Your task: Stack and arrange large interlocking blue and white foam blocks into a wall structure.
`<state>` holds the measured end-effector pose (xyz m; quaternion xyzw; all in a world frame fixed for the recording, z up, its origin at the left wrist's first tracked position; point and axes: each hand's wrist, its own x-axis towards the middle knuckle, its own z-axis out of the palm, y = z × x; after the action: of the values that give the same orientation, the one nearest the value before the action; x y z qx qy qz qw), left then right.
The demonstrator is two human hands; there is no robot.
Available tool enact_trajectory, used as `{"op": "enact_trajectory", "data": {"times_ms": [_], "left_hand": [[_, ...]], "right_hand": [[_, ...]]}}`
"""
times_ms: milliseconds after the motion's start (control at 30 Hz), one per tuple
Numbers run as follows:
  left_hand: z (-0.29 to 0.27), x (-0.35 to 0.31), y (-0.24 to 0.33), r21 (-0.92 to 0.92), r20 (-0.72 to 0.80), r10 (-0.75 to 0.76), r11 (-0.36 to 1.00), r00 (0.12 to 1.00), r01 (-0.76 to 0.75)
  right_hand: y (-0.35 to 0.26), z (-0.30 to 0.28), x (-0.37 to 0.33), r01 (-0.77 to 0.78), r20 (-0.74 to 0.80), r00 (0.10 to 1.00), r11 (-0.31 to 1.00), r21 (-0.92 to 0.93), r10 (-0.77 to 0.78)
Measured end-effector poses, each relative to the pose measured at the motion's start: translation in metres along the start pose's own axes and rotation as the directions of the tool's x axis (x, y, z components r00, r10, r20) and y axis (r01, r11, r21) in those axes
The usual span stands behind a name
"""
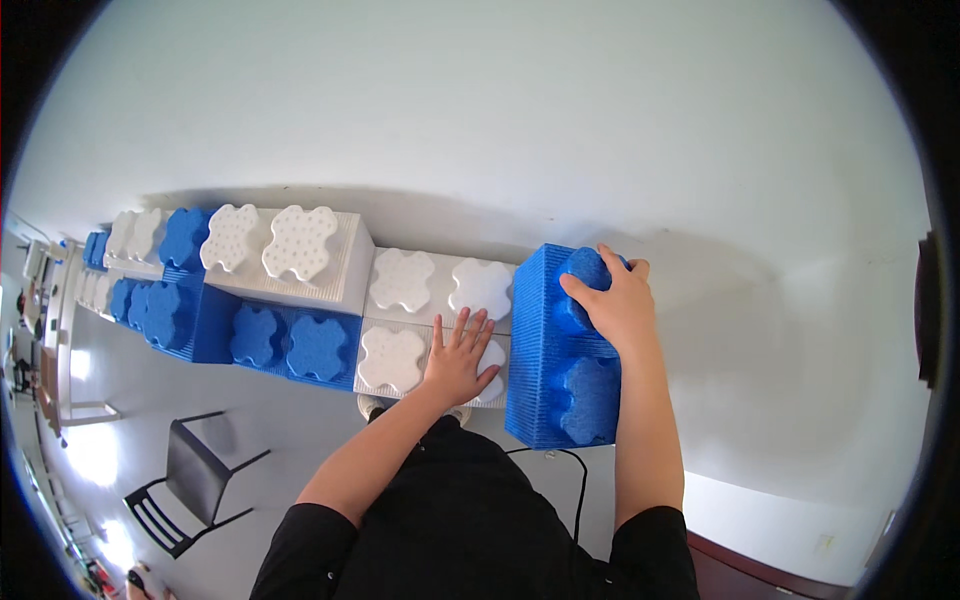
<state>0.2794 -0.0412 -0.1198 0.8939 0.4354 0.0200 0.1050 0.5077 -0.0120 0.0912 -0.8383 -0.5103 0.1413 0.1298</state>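
Observation:
A large blue toy building block [538,345] with two lobed studs on top stands at the right end of a row of oversized blocks. My right hand [618,300] is wrapped around its far stud, thumb on the near left and fingers over the far side. The near blue stud [590,402] lies free, beside my forearm. White blocks [428,312] with lobed studs adjoin it on the left. My left hand [462,362] rests on them with fingers spread, partly covering the white studs at their right end; it holds nothing.
Taller white blocks [345,255] and lower blue blocks [284,345] continue leftward along a white wall [520,120]. A black chair [200,475] stands on the floor at lower left. A black cable [582,480] hangs by my body. White tables [65,340] line the far left.

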Motion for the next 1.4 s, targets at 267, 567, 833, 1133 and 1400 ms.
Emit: {"op": "enact_trajectory", "data": {"times_ms": [267,567,833,1133,1400], "left_hand": [[-0.004,-0.004,-0.001,-0.085,-0.008,-0.007,0.996,1.000,0.006],[0.001,-0.003,-0.004,-0.117,-0.007,0.014,0.993,1.000,-0.014],[-0.005,-0.001,-0.006,-0.114,0.038,0.029,0.993,0.999,-0.025],[-0.010,-0.001,-0.003,-0.091,0.043,0.029,0.996,0.999,-0.025],[-0.084,0.038,0.031,-0.947,0.049,0.034,0.320,0.998,0.036]], "right_hand": [[-0.013,0.009,0.018,-0.036,-0.038,0.999,0.995,-0.097,0.032],[-0.004,0.011,0.034,-0.072,-0.056,0.996,0.995,-0.063,0.069],[-0.019,0.012,0.035,-0.039,0.032,0.999,0.990,-0.134,0.044],[-0.002,0.035,0.038,0.023,-0.117,0.992,0.989,-0.146,-0.041],[0.062,-0.002,0.008,0.030,0.021,0.999,0.993,0.112,-0.032]]}}
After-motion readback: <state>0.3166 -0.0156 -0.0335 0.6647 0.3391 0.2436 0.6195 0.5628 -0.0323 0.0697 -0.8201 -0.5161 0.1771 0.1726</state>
